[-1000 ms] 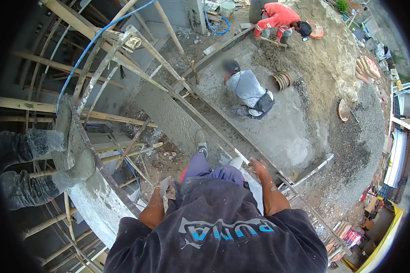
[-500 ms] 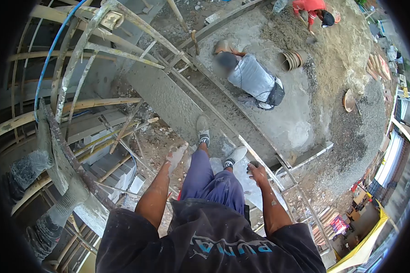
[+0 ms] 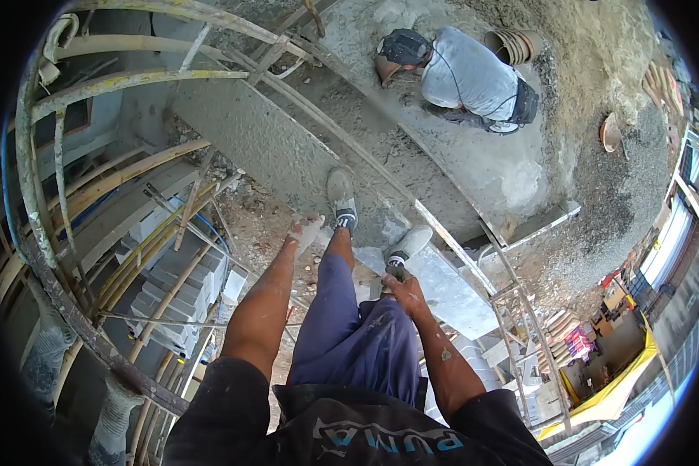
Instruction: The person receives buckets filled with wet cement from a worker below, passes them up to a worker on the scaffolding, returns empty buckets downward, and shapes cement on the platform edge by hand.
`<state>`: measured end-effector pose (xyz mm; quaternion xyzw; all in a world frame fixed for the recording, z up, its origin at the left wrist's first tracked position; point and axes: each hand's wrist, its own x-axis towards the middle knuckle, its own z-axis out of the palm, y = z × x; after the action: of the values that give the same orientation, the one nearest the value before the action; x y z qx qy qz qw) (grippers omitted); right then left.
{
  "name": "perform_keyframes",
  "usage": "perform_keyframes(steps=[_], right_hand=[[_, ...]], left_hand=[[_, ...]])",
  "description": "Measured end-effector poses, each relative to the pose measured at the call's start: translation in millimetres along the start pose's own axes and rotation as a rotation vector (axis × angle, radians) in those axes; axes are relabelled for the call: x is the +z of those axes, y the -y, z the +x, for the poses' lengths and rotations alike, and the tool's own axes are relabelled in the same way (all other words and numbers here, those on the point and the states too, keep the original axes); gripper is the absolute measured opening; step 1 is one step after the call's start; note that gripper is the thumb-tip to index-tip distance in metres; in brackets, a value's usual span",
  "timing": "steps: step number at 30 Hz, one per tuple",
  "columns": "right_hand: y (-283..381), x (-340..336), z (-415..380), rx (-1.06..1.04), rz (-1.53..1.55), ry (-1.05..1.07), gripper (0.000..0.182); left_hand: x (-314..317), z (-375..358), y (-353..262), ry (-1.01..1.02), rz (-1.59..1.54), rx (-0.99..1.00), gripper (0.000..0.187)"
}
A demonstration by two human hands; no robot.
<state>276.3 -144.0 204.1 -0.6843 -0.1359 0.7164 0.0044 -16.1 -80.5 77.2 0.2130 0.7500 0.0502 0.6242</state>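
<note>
My left hand [image 3: 307, 231], dusted with pale mortar, hangs beside my left shin with its fingers apart and nothing in it. In front of my thigh, my right hand [image 3: 404, 293] has curled fingers; something dark grey shows at the fingertips, too small to identify. My left shoe [image 3: 340, 189] stands on the edge of a grey mortar-covered strip [image 3: 248, 128]. The right shoe [image 3: 412, 242] is on a pale, smooth board [image 3: 458, 291]. A long metal rail [image 3: 373, 161] runs diagonally past both feet.
A crouching person [image 3: 474, 70] in a grey shirt works beyond the rail, near stacked buckets [image 3: 512, 46]. Curved poles [image 3: 147, 80] surround the left side above grey blocks [image 3: 182, 287]. A round pan [image 3: 610, 132] lies by gravel. A yellow tarp [image 3: 613, 392] hangs lower right.
The view has shifted. My right hand has moved inward to my thigh, while my left hand stays near my left leg. The person in red is out of view.
</note>
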Motion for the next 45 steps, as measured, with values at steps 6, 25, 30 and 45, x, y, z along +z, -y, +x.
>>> perform_keyframes(steps=[6, 25, 30, 45], right_hand=[[-49, -27, 12, 0.101, -0.063, -0.081, 0.041], [-67, 5, 14, 0.203, 0.250, -0.004, 0.042], [-66, 2, 14, 0.161, 0.331, -0.065, 0.034], [-111, 4, -9, 0.262, 0.367, -0.099, 0.030]], left_hand=[[16, 82, -36, 0.017, 0.065, 0.277, 0.020], [78, 162, -119, -0.005, 0.261, 0.449, 0.042], [75, 163, -124, -0.129, 0.411, 0.465, 0.043], [56, 188, -259, -0.652, 1.091, 1.154, 0.065]])
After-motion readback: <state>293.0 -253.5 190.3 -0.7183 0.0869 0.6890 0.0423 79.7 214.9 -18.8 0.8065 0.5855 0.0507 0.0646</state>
